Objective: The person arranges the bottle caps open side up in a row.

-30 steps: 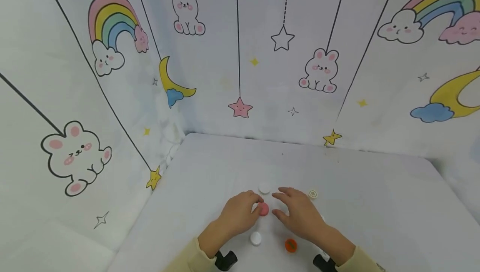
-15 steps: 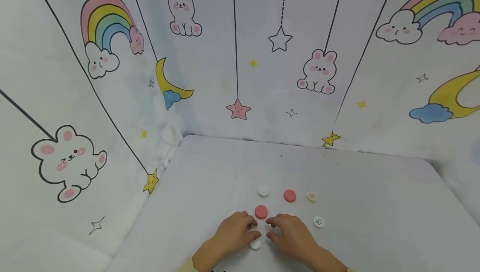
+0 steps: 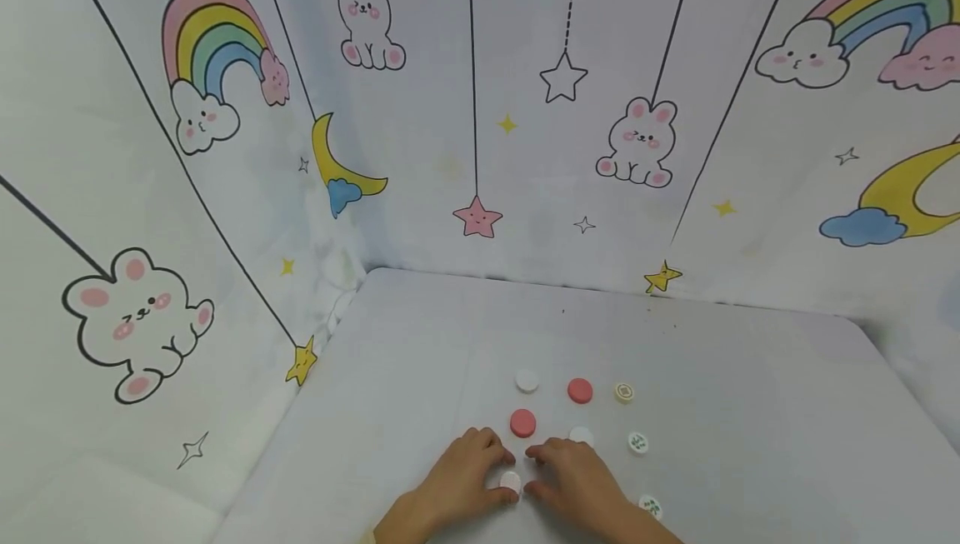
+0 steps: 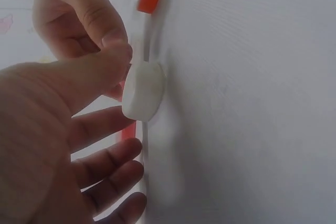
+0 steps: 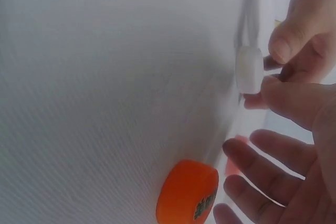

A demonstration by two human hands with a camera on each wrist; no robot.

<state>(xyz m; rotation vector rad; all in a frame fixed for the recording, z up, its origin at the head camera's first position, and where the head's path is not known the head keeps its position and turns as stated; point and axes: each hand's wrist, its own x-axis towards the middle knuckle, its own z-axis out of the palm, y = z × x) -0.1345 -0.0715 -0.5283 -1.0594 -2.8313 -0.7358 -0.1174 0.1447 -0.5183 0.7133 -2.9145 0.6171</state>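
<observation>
A white disc [image 3: 510, 481] lies on the table between the thumb and fingertips of my left hand [image 3: 457, 479]. In the left wrist view, that thumb and index finger lie against the disc [image 4: 143, 92]. Facing it from the right is my right hand [image 3: 581, 481], its fingers loosely bent and spread. Its thumb tip comes close to the disc [image 5: 249, 70] in the right wrist view; contact is hard to tell. Just beyond the hands is a red disc [image 3: 522, 423]. An orange disc [image 5: 188, 195] with a printed face sits below the right hand, hidden in the head view.
Farther back are a white disc [image 3: 527, 381], another red disc [image 3: 580, 391] and a cream disc [image 3: 624, 392]. White discs with green prints [image 3: 637, 443] [image 3: 650, 507] sit to the right. A cloth wall [image 3: 420, 136] with drawings borders the white table [image 3: 750, 411].
Both hands have drawn back toward me from beside the nearer red disc, which stays in place. They now meet at the near white disc.
</observation>
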